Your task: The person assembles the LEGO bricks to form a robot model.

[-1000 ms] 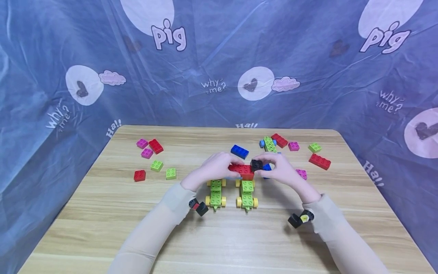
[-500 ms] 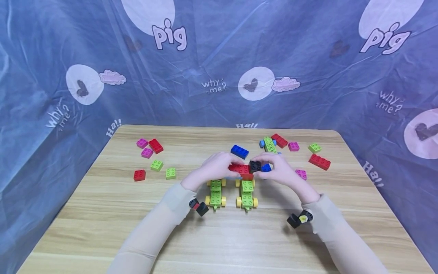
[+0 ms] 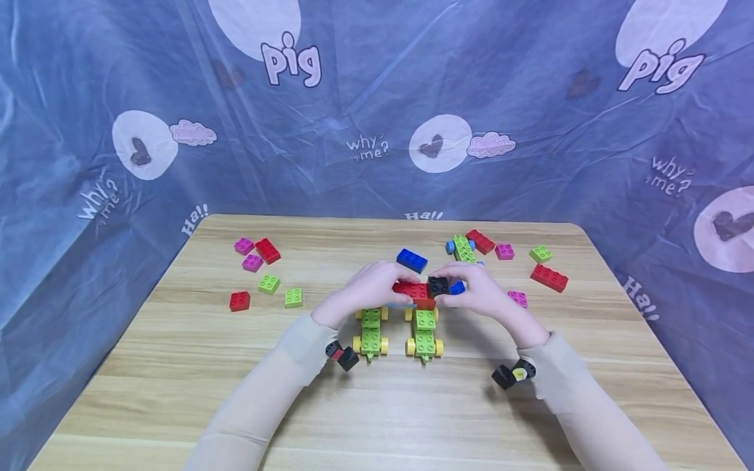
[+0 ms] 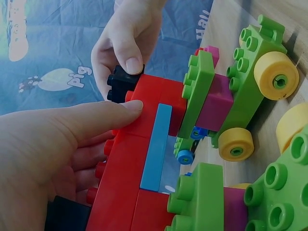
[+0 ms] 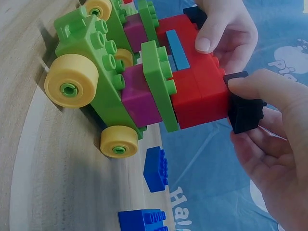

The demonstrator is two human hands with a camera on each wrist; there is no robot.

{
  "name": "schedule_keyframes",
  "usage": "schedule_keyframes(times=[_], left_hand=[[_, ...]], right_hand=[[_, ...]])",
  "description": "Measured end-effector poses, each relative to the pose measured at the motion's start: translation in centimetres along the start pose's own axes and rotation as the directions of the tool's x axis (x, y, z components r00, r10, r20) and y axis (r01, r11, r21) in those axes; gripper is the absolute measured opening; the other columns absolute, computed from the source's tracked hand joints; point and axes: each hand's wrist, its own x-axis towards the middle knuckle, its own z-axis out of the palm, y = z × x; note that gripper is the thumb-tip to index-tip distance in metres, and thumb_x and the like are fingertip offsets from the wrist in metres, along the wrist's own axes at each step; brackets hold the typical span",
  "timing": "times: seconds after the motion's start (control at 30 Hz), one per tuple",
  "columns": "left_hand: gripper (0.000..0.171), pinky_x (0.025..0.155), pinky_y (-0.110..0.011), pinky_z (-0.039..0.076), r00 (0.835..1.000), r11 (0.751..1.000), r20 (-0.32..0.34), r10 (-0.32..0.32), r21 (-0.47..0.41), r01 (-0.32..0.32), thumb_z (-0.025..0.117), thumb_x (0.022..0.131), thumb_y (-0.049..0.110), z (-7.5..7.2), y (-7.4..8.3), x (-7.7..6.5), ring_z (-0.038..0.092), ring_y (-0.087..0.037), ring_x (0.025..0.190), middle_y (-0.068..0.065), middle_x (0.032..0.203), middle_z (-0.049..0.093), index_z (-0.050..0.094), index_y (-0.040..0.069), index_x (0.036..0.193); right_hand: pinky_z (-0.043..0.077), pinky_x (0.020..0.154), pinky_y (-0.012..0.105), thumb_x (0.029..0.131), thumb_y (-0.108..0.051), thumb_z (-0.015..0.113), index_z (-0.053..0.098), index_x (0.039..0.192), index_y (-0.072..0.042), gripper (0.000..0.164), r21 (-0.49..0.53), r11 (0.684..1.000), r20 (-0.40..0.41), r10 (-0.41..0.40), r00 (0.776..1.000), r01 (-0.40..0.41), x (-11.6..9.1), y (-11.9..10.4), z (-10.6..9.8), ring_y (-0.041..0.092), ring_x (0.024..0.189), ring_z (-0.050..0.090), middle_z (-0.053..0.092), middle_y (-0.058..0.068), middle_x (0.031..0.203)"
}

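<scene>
Two green wheeled bases, left [image 3: 370, 340] and right [image 3: 425, 341], with yellow wheels, stand side by side. Red bricks [image 3: 412, 292] bridge them, stacked over magenta bricks [image 5: 140, 95] and green plates [image 5: 159, 86]. A light blue strip [image 4: 157, 147] lies along the red bricks' side. My left hand [image 3: 371, 288] grips the red bricks, thumb on the near side. My right hand [image 3: 476, 286] pinches a black brick [image 5: 244, 103] right at the top of the red bricks' right end. Another black brick [image 4: 68, 214] sits at their left end.
Behind the hands lie a blue brick [image 3: 412, 260] and a green base with blue wheels [image 3: 463, 248]. Red, magenta and green bricks are scattered left, including a red one [image 3: 239, 301]. More lie right, including a long red brick [image 3: 549, 277]. A patterned blue cloth hangs behind the table.
My right hand has shifted slightly left with the black brick, which now sits lower and more level over the red bricks' right end. My left hand keeps its grip in place.
</scene>
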Motion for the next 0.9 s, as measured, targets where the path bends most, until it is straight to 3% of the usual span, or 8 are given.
schedule_keyframes(times=[0.9], left_hand=[[0.043, 0.077, -0.027, 0.048, 1.000, 1.000, 0.000, -0.015, -0.001, 0.015, 0.075, 0.084, 0.031, -0.06, 0.18, -0.06, 0.061, -0.008, 0.098, 0.004, 0.123, 0.067, 0.066, 0.022, 0.125]], right_hand=[[0.053, 0.070, 0.042, 0.076, -0.014, 0.077, 0.069, 0.110, -0.001, 0.038, -0.023, 0.999, 0.033, -0.031, 0.999, 0.032, 0.34, 0.11, -0.18, 0.019, 0.082, 0.060, 0.071, 0.011, 0.102]])
